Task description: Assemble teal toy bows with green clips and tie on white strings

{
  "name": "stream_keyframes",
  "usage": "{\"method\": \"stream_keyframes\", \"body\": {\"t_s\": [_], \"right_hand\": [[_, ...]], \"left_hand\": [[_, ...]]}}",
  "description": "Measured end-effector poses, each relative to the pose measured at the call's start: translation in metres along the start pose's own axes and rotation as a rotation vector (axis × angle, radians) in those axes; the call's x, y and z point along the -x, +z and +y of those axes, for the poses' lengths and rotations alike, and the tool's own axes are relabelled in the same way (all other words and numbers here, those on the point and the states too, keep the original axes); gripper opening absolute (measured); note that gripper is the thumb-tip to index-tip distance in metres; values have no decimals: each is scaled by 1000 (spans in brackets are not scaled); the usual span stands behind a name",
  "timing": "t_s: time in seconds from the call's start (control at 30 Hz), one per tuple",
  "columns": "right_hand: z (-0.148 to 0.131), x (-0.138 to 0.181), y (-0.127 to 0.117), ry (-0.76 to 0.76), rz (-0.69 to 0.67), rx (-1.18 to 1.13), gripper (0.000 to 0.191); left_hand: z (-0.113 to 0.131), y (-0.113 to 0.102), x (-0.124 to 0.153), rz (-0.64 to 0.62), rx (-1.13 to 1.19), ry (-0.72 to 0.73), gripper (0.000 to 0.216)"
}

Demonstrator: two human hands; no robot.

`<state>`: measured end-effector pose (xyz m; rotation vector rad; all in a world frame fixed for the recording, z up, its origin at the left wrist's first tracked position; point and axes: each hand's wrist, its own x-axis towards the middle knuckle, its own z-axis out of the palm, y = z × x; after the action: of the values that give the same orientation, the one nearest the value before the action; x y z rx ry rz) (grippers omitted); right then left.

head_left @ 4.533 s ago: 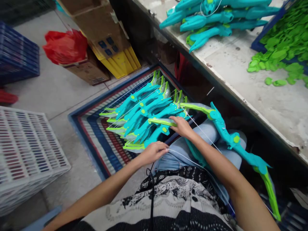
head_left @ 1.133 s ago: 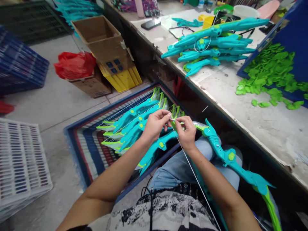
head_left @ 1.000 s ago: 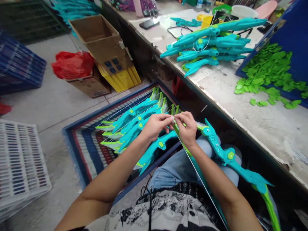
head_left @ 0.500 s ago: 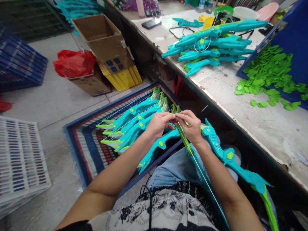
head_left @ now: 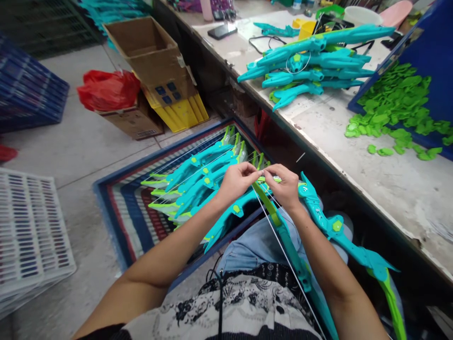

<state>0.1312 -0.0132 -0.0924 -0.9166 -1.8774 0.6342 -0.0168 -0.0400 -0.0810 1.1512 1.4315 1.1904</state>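
Note:
A toy bow (head_left: 292, 252) with a teal body and a green limb (head_left: 268, 204) slants across my lap, its tip up at my fingers. My left hand (head_left: 241, 182) is closed in a pinch on the white bowstring (head_left: 279, 240) by that tip. Close beside it, my right hand (head_left: 285, 186) pinches a strand of the same string. The exact string end is hidden by my fingertips. Another teal bow (head_left: 336, 227) rests by my right forearm. Finished-looking bows with strings (head_left: 207, 179) lie in a striped crate (head_left: 132, 226) in front of me.
On the workbench (head_left: 357, 189) sit stacked teal bow parts (head_left: 314, 61), a phone (head_left: 222, 31) and green pieces (head_left: 392, 106) spilling from a blue bin (head_left: 437, 66). Cardboard boxes (head_left: 155, 59), a red bag (head_left: 108, 89) and a white crate (head_left: 33, 236) stand on the floor.
My hands have drawn slightly apart at the limb tip. The string now runs along the left side of the limb, and the bow has turned a little.

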Motion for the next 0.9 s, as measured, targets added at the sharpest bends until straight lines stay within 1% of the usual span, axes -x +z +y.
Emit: {"method": "stream_keyframes", "body": {"t_s": [0.07,0.13,0.2,0.27,0.33,0.4,0.5,0.6,0.7,0.77,0.8,0.87,0.9], "right_hand": [[3,4,0,19,-33,-9,17],[6,8,1,8,-72,3,17],[8,13,3,-31,-105,28,18],[9,18,6,-87,-130,70,20],[10,23,9,-149,-129,124,20],[10,28,11,-207,-100,176,20],[13,33,15,-250,-82,248,20],[16,34,24,-225,-115,375,24],[14,35,32,-116,-91,491,26],[11,39,24,-59,-90,460,25],[10,44,14,-41,-99,423,24],[12,63,-19,4,-89,394,20],[16,77,-41,42,-64,431,20]], "left_hand": [[-1,-3,2,-36,-79,14,20],[-2,-8,3,-99,-141,33,18],[-4,-13,5,-160,-188,57,18],[-8,-17,7,-197,-217,53,20],[-13,-19,8,-192,-245,27,22],[-19,-21,10,-176,-292,18,26],[-26,-22,14,-190,-405,80,31],[-30,-24,18,-212,-532,171,30],[-29,-22,21,-195,-568,204,29],[-28,-22,25,-160,-457,180,28],[-29,-22,28,-140,-358,149,28],[-36,-26,38,-43,-114,62,31],[-42,-28,46,45,-3,15,33]]}}
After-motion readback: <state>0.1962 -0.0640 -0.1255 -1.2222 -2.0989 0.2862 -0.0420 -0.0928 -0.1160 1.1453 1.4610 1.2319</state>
